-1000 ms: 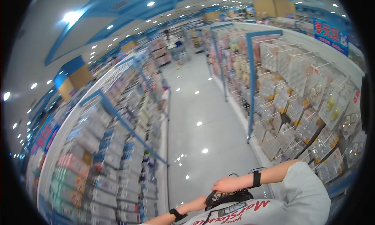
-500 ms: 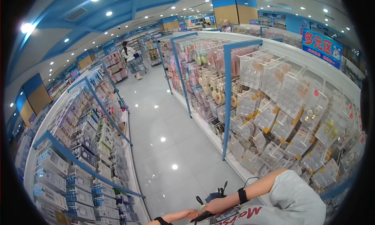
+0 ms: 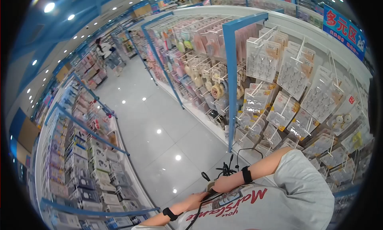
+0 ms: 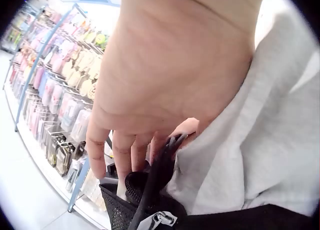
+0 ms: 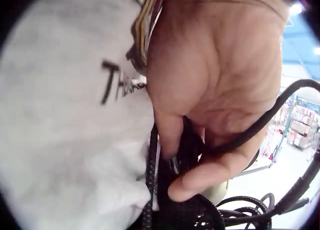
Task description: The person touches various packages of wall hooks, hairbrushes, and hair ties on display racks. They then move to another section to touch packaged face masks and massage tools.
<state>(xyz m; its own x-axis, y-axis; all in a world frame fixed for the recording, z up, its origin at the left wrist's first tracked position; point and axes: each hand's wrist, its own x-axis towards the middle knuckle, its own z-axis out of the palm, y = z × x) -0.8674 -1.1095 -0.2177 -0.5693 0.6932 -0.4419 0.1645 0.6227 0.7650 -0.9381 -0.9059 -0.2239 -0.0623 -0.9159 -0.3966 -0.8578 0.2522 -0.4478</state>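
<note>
In the head view, my left hand [image 3: 194, 200] and right hand [image 3: 224, 184] are close together at a black bag before the shirt. The left wrist view shows the left hand [image 4: 170, 74] palm side, its fingers pointing down at the rim of the black mesh bag [image 4: 118, 210]; some fingertips are hidden behind the rim and a dark strap [image 4: 155, 185]. In the right wrist view, the right hand [image 5: 215, 74] has its thumb and a bent finger round part of the black bag [image 5: 185, 212], and a black cord [image 5: 250, 132] crosses its fingers.
Hanging packages [image 3: 263, 60] fill a rack with blue posts [image 3: 231, 86] on the right. Another rack [image 3: 85, 170] runs along the left. Between them lies a pale tiled floor [image 3: 147, 150]. A person [image 3: 107, 54] stands far down the aisle. Loose black cables [image 3: 226, 169] rise beyond the hands.
The head view has swung right, so the right rack fills more of it. Both hands stay at the black bag, with more of the cables in sight beside them.
</note>
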